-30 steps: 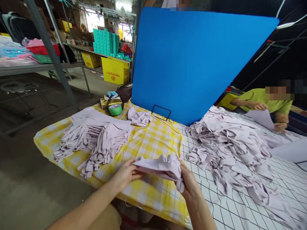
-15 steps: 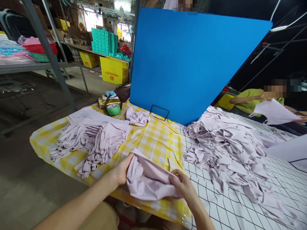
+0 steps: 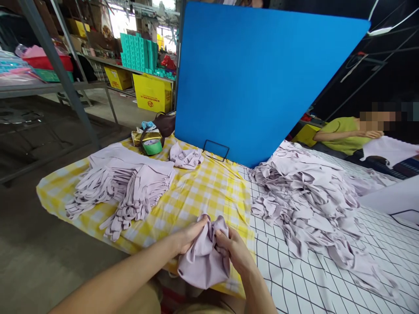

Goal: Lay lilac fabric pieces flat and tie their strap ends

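Note:
A pale lilac garment (image 3: 204, 266) hangs bunched between my hands over the front edge of the yellow checked cloth (image 3: 196, 192). My left hand (image 3: 191, 235) grips its upper left side, and my right hand (image 3: 234, 248) pinches the upper right side with the thumb on top. The two hands are close together, with folds of fabric between them. To the left lies a neat stack of lilac garments (image 3: 127, 170) with straps hanging toward me. A small crumpled lilac piece (image 3: 186, 156) sits behind. On the right is a large loose heap of lilac garments (image 3: 304, 187).
A tall blue board (image 3: 262, 83) stands at the back of the table, a black wire frame (image 3: 216, 150) at its foot. Green tape (image 3: 152, 147) and a dark bag (image 3: 166, 124) are at the back left. At far right a person (image 3: 343, 133) holds lilac fabric.
My hands have come together, and the garment stretched between them is now gathered and hangs down. The person at far right has shifted the held fabric. The view has moved slightly.

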Available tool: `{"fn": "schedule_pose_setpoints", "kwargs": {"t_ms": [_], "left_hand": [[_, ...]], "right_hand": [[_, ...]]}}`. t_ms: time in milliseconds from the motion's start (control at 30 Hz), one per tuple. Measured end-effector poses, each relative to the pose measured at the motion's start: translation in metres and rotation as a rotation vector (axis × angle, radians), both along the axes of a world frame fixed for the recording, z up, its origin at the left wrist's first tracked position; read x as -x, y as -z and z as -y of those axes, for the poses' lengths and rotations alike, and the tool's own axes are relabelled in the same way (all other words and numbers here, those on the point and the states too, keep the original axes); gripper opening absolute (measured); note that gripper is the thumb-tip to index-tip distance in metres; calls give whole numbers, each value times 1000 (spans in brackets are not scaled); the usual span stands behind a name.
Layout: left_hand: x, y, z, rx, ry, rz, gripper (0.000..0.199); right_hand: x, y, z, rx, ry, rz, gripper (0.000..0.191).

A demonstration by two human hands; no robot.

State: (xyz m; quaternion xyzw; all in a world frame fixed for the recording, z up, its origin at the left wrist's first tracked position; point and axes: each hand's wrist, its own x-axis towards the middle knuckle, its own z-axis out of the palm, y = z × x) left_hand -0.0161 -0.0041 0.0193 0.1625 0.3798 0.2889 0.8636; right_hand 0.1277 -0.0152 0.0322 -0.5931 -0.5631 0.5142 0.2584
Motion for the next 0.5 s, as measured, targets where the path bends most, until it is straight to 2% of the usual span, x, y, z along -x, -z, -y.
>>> {"fn": "schedule_pose_setpoints", "kwargs": {"t_ms": [67, 100, 167, 200, 233, 267, 300, 333, 367, 400, 467, 500], "left_hand": [[6, -5, 1, 46, 79, 94, 49], [11, -10, 1, 20, 131, 109, 49], [27, -25, -2, -141, 292, 40, 43], [37, -35, -5, -282, 409, -35, 37], [47, -46, -7, -452, 596, -127, 31], [55, -57, -10, -619, 840, -232, 25], [63, -67, -12, -791, 1025, -358, 18], [69, -75, -14, -921, 1120, -477, 13], [75, -81, -13, -1037, 1165, -626, 16], [79, -85, -12, -1137, 1146, -801, 23], [86, -86, -6, -1309, 1007, -1175, 34], [90, -84, -2, -1385, 881, -1324, 36]], "right_hand": [[-2, -9, 2, 150, -67, -418, 37], [-6, -15, 2, 206, -122, -554, 40], [-16, -28, -1, 267, -300, -640, 44], [-21, -36, -3, 296, -442, -627, 45], [-24, -46, -4, 319, -618, -560, 43], [-26, -57, -5, 327, -787, -451, 39], [-25, -68, -5, 308, -977, -257, 32], [-23, -79, -3, 227, -1080, -14, 26], [-21, -89, 0, 118, -1115, 248, 23], [-18, -96, 4, -4, -1079, 504, 23], [-18, -106, 10, -194, -890, 852, 25], [-20, -109, 12, -246, -793, 953, 24]]}}
